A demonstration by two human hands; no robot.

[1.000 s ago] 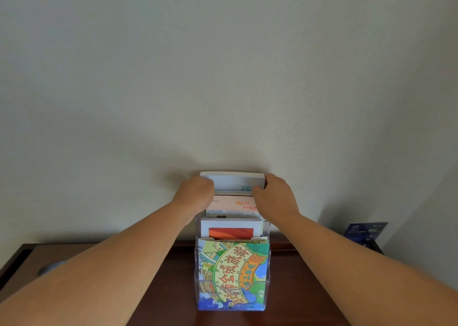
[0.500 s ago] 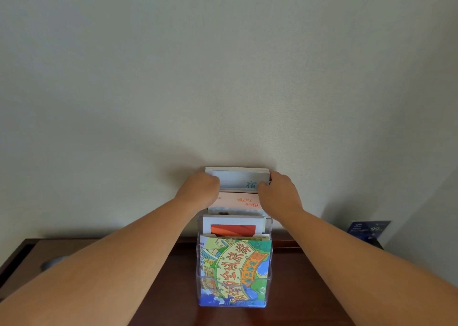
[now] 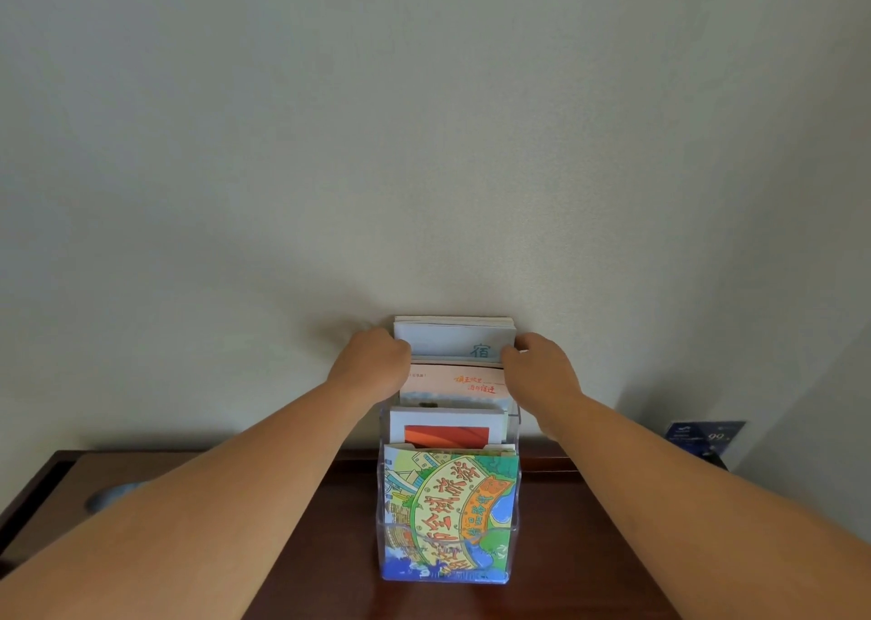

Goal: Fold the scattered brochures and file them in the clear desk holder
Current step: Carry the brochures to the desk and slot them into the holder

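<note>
A clear tiered desk holder (image 3: 513,516) stands on the dark wooden desk against the wall. Its front pocket holds a colourful illustrated brochure (image 3: 447,511). Behind it sit a white brochure with a red panel (image 3: 447,426) and a pale pink one with orange writing (image 3: 452,384). At the rearmost tier a pale blue brochure stack (image 3: 452,339) stands upright. My left hand (image 3: 372,360) grips its left edge and my right hand (image 3: 537,365) grips its right edge, fingers curled round the sides.
The wooden desk (image 3: 589,549) runs left to right below a plain wall. A grey round object (image 3: 110,497) lies at the desk's left end. A dark blue card (image 3: 704,435) leans at the far right.
The view has shifted slightly, so the holder and both hands sit a little further right and higher. Both hands still hold the pale blue stack at the rear tier.
</note>
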